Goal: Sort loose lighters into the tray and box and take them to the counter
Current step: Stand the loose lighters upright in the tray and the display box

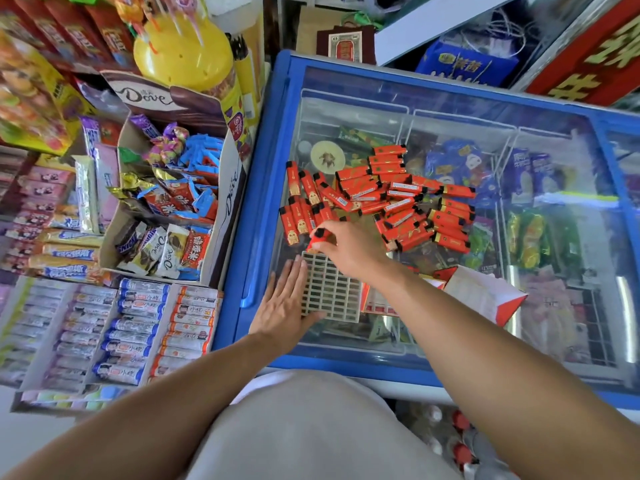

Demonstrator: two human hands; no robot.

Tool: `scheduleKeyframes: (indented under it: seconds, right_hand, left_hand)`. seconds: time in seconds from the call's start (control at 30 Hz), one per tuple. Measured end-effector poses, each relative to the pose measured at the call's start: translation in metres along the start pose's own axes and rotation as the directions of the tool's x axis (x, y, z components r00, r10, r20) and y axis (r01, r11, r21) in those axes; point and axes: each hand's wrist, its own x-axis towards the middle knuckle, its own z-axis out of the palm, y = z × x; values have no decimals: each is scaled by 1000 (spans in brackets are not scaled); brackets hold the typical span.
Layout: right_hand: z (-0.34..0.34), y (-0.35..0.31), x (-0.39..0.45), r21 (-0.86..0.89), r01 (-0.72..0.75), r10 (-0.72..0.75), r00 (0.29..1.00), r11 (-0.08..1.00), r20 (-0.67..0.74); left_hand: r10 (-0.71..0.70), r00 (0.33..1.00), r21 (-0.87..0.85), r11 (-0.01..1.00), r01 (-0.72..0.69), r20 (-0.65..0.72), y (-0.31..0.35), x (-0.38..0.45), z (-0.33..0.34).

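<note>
Lighters (388,199), red with black caps, lay in a loose heap on the glass lid of the freezer (263,161), at the centre of the frame, just above the tray. We found the grid tray (330,292) lying flat on the glass at lower centre, its cells apparently unfilled. The box (485,292), red and white with its flap open, stood just right of the tray, partly behind the right forearm.

The left hand (282,303) lay flat with straight fingers pressed on the tray's left edge, steadying it. The right hand (346,245) pinched one lighter (318,239) between fingertips and thumb, cap upward, just above the tray's upper left corner.

We judged the following risks. The tray rested on smooth glass; should the left hand lift, a push from insertion could slide it. The cells looked narrow, so a tilted lighter could jam or tip out. The heap was stacked unevenly, and a forearm sweeping back to it could send lighters sliding across the lid. Some lay near the left frame of the freezer, beside the open sweets carton (166,209) at left, where a strayed one would be hard to spot.
</note>
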Motion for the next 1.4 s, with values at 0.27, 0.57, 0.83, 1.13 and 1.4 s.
scheduleKeyframes:
  seconds: [0.27,0.57,0.83,1.13,1.4]
  right_hand:
    - [33,-8,9,-153,15,-24,998,988,-59]
    - [35,-16,-4,-214,-14,18,1000,977,15]
    - [-10,36,42,-135,-470,473,881,873,-8]
    - [-14,27,41,1,-468,468,884,884,-15]
    - [7,5,-7,18,-118,119,992,993,-53]
  left_hand:
    - [-29,1000,-23,999,29,-3,0,-1,0]
    - [-11,1000,22,1000,11,6,-1,-1,-2]
    - [-8,996,27,1000,6,94,1,0,-9]
    - [-21,994,66,998,14,104,3,0,-11]
    - [-35,993,74,997,27,110,4,0,-10]
